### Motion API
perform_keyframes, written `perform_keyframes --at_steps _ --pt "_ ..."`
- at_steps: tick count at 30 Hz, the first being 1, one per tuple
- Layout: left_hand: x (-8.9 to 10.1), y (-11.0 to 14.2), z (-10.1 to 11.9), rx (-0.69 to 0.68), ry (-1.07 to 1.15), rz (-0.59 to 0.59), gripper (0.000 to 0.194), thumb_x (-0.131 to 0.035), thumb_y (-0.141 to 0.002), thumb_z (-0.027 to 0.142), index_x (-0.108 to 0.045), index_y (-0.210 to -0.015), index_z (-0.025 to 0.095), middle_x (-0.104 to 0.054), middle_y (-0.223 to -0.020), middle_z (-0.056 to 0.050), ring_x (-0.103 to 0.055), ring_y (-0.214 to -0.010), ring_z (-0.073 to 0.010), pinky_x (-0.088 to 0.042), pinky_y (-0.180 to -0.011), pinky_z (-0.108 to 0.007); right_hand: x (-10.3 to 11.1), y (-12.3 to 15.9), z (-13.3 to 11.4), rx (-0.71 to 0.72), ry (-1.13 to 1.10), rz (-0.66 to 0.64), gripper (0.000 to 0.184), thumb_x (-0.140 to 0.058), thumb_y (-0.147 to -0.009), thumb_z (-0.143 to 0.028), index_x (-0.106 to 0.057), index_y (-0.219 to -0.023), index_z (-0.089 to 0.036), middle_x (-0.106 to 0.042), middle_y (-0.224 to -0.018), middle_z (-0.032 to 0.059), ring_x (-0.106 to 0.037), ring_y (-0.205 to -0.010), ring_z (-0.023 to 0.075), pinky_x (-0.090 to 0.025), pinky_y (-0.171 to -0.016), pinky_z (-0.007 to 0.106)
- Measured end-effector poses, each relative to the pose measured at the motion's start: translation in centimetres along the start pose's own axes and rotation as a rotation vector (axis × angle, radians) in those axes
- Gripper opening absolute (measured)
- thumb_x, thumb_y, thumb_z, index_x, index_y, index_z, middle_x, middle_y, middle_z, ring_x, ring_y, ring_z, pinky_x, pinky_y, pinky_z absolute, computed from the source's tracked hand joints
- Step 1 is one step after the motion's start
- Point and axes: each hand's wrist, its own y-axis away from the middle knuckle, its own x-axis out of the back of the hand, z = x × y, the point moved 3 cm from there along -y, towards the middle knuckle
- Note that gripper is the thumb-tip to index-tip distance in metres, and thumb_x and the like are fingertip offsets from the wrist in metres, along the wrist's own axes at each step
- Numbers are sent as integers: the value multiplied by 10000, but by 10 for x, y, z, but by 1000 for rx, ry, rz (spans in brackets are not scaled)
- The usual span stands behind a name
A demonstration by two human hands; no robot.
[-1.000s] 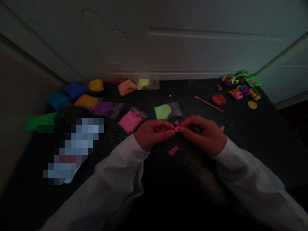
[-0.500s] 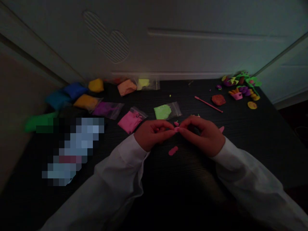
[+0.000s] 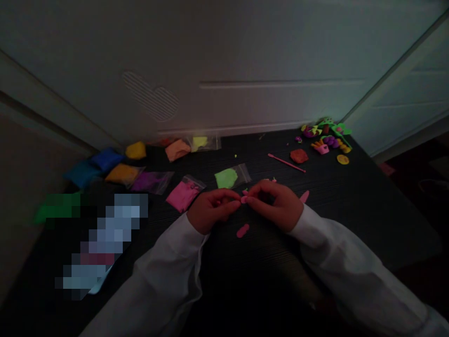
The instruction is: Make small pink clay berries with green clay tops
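Between the fingertips of both hands is a small piece of pink clay (image 3: 244, 200). My left hand (image 3: 213, 209) pinches it from the left with thumb and forefinger. From the other side my right hand (image 3: 275, 203) pinches its right edge. Just behind the fingertips lies a small pink clay bit with a green tip (image 3: 245, 192). A flattened pink clay strip with rounded lobes (image 3: 242, 230) rests on the dark table, nearer to me. Partly hidden behind my right hand is a pink flat-ended tool (image 3: 305, 196).
Bagged clay in several colours, including a green bag (image 3: 226, 178) and a pink bag (image 3: 182, 194), lies at left and behind. A pink stick (image 3: 286, 163) and reddish clay lump (image 3: 299, 156) are behind right, near finished clay figures (image 3: 321, 148). A blurred-out object (image 3: 108, 243) lies left.
The camera view has tilted up and turned slightly right, so everything on the table appears lower and further left. Both hands keep their pinch on the pink clay.
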Motion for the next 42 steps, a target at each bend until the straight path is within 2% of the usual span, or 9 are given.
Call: perform_keyframes --at_steps 7,16,27,33,42 --pt "-3 1 4 9 -10 52 255 -640 -615 307 -558 -791 143 -383 -426 73 -339 -370 -27 -223 -371 -162 -4 -1 5 1 -42 -10 149 -529 -727 -294 -568 -747 -152 -530 -651 -15 -462 -597 76 -371 -558 213" --pt "-2 1 -1 37 135 20 259 -631 -627 318 -537 -789 139 -348 -438 73 -297 -372 -21 -164 -381 -165 -4 -2 8 11 -39 15 153 -526 -724 -288 -570 -753 -145 -534 -665 -7 -470 -608 81 -366 -564 216" --pt "-2 1 0 22 127 11 244 -627 -634 308 -543 -790 140 -345 -441 70 -303 -379 -24 -166 -385 -170 -4 -2 8 15 -30 24 147 -537 -717 -294 -570 -738 -152 -534 -653 -15 -467 -598 75 -364 -560 211" --pt "-4 2 2 11 125 56 241 -632 -624 310 -550 -766 134 -349 -431 69 -299 -373 -24 -168 -381 -169 -4 -2 7 13 -30 7 152 -535 -721 -298 -567 -743 -152 -533 -662 -12 -468 -609 77 -369 -570 213" --pt "-3 1 3 31 104 22 244 -627 -630 314 -541 -768 132 -347 -421 74 -291 -367 -19 -174 -385 -168 -4 -2 8 1 -34 -4 141 -538 -714 -277 -573 -747 -145 -540 -664 -6 -473 -601 80 -372 -564 215"
